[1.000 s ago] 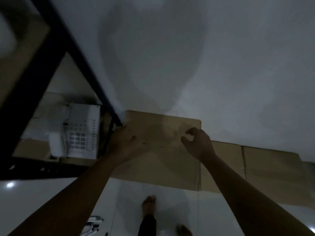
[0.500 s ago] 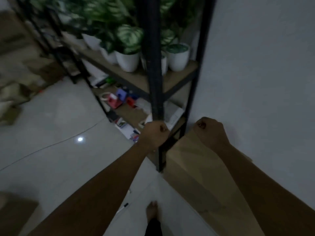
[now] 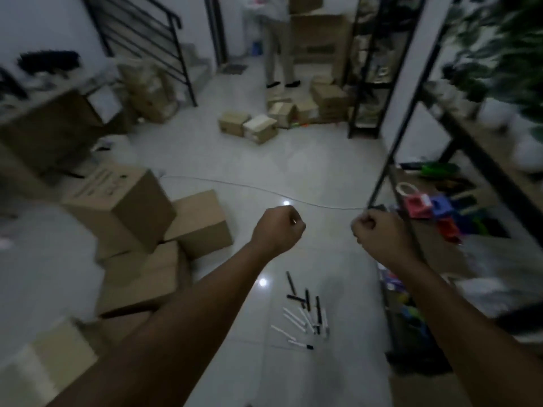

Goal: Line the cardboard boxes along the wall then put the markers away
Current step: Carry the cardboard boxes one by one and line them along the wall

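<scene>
Both my arms reach forward over the white tile floor. My left hand (image 3: 277, 230) is a closed fist holding nothing, and my right hand (image 3: 379, 233) is also a closed fist holding nothing, just in front of the black shelf post. Several black and white markers (image 3: 305, 314) lie scattered on the floor below and between my hands. A pile of cardboard boxes (image 3: 147, 230) sits on the floor to my left, with one large box (image 3: 117, 204) on top. More small boxes (image 3: 249, 126) lie further off in the middle of the room.
A black metal shelf rack (image 3: 435, 177) with toys and potted plants stands on the right. A thin cable (image 3: 264, 190) crosses the floor. A person (image 3: 277, 39) stands at the back beside stacked boxes. A stair railing (image 3: 152, 33) rises at back left.
My view has swung left, from the wall and the flat cardboard to the open room. Both hands left the cardboard and are now closed fists held in the air.
</scene>
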